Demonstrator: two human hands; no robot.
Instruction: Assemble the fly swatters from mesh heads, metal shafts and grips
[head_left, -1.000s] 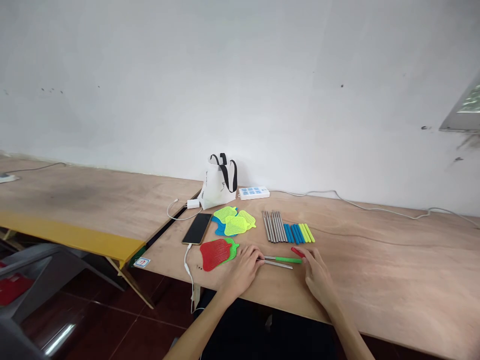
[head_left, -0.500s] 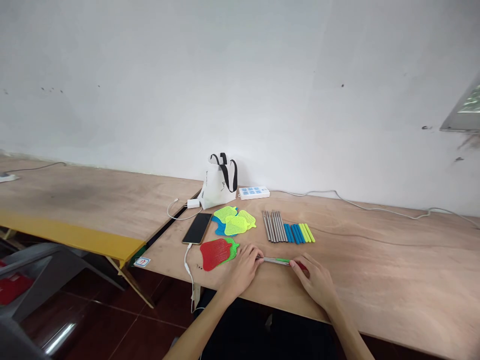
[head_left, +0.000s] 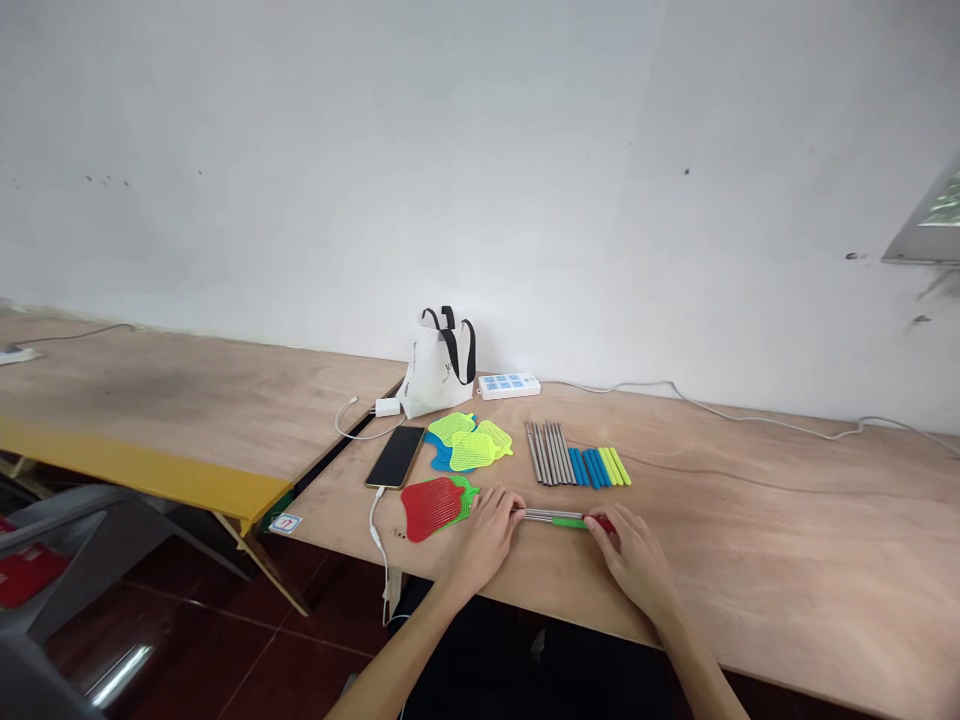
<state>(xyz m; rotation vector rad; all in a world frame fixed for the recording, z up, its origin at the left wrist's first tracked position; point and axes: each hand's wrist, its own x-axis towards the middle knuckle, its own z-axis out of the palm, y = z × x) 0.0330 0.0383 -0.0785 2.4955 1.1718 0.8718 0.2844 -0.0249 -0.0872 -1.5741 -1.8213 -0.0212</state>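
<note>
My left hand point(head_left: 491, 530) is closed on the left end of a couple of thin metal rods point(head_left: 546, 514) near the table's front edge. My right hand point(head_left: 631, 555) grips their other end, where a green handle sleeve point(head_left: 568, 522) and a red handle sleeve point(head_left: 607, 526) show; the fingers partly hide the red one. Left of my left hand lie a red fly swatter head point(head_left: 431, 508) and a green fly swatter head point(head_left: 469, 497) partly under it. Beyond are yellow swatter heads point(head_left: 474, 451) overlapping blue ones point(head_left: 441, 457).
Metal rods point(head_left: 549, 453) lie in a row, beside blue sleeves point(head_left: 589, 467) and yellow sleeves point(head_left: 615, 466). A phone point(head_left: 395, 456) with a white cable is at the left. A white bag point(head_left: 435, 375) and a power strip point(head_left: 509, 386) stand near the wall.
Between my hands, the rods and sleeves have turned: the green sleeve now shows on the near side, with the metal rods behind it. Both hands stay in nearly the same place.
</note>
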